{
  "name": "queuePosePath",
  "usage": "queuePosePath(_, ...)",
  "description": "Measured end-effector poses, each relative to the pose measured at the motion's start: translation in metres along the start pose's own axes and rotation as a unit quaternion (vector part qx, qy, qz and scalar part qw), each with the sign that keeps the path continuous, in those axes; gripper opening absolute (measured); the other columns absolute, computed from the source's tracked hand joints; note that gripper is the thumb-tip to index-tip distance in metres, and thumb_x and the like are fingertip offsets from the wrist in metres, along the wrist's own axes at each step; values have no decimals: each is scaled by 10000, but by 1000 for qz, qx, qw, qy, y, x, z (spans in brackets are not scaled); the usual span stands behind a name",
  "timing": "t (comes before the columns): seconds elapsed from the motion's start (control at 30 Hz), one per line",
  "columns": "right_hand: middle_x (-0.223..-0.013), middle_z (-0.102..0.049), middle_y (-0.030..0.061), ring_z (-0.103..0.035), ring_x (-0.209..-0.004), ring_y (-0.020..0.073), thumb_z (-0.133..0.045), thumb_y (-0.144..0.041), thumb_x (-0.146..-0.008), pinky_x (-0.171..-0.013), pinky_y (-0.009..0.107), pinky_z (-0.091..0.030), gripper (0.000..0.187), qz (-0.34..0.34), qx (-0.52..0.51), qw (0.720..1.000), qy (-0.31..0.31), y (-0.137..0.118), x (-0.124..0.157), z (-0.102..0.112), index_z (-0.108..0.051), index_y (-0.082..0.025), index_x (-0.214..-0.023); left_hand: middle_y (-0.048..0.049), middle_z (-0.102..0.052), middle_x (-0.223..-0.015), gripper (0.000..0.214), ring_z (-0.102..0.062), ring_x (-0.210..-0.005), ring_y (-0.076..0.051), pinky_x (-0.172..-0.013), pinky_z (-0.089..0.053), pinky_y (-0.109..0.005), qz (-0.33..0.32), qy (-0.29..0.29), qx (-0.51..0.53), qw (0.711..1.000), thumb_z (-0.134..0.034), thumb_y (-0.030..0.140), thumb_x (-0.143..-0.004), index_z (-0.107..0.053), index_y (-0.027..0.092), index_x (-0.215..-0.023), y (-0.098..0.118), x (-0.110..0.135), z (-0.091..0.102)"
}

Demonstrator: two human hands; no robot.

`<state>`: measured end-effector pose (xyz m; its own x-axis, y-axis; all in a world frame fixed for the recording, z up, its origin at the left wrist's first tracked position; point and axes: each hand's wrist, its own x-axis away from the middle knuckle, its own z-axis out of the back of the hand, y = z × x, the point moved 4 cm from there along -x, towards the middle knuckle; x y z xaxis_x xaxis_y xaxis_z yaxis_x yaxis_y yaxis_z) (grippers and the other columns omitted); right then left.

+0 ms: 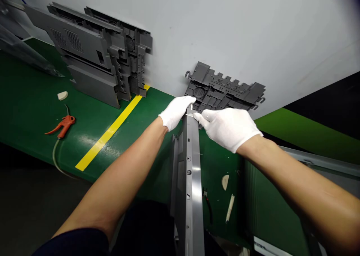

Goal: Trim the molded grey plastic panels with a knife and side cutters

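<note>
A long grey plastic panel [194,173] stands on its edge in front of me, its slotted narrow side facing up. My left hand [177,112], in a white glove, is closed on the panel's far end. In a white glove too, my right hand [227,126] is closed, thumb and fingers pinching a small thin blade [189,115]. The blade's pointed tip lies at the panel's far top edge; most of it is hidden by the fingers. Just beyond both hands, a dark grey moulded panel [222,91] with a round grille leans against the wall.
Several grey panels [84,49] lean against the wall at left. An orange air blow gun [65,125] with a hose lies on the green bench [135,136], left of the yellow tape [112,128]. Pliers [207,203] and cream-coloured pieces [225,182] lie to the right of the held panel.
</note>
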<state>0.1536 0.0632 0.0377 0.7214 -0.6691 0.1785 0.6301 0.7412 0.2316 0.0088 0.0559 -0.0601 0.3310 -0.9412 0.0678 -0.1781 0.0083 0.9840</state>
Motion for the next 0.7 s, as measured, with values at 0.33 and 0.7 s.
queuePosePath(0.33,-615,-639,60,-645,-634,245,-153,-684,-982,-620,345,-392,687,-2,1,1000,-8,5,5,-2,-681,-250,-908,0,-458,-657,314,-424,-604,-134,-589,-375,-308,-14,2,-26,1000,-559,372,-915,-456,207,-668,0,0,-6)
queuePosePath(0.7,-553,-595,39,-594,-565,213,-159,-695,-979,-588,323,-353,696,-3,3,1000,-3,8,9,-5,-670,-238,-859,-23,-508,-699,282,-506,-748,-179,-739,-448,-350,-80,-5,-69,994,-532,303,-920,-472,200,-664,6,-3,-9)
